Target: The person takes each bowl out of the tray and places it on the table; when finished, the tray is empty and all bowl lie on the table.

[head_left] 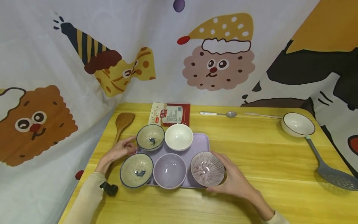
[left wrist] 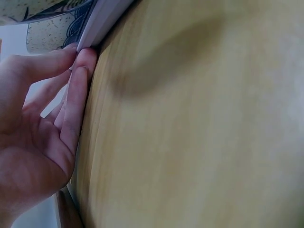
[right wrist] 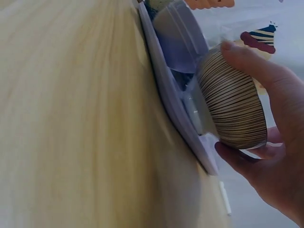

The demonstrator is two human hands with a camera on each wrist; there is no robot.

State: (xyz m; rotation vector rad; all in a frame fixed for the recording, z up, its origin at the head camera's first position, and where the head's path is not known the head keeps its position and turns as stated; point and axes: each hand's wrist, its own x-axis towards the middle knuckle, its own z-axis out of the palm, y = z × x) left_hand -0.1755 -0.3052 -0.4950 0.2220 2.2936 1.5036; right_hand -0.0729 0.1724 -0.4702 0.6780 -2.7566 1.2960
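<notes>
My right hand grips a striped bowl by its sides, over the right end of a lilac tray. In the right wrist view the striped bowl is close to the tray; whether its base touches is hard to tell. My left hand pinches the tray's left edge, seen between thumb and fingers in the left wrist view. On the tray are two speckled blue-rimmed bowls with fish, one behind and one in front, a white bowl and a lilac bowl.
A wooden spatula lies at left, behind my left hand. Along the back are a red-and-cream food packet and a metal spoon. At right stand a dark-rimmed white bowl and a grey slotted turner. A printed cloth hangs behind.
</notes>
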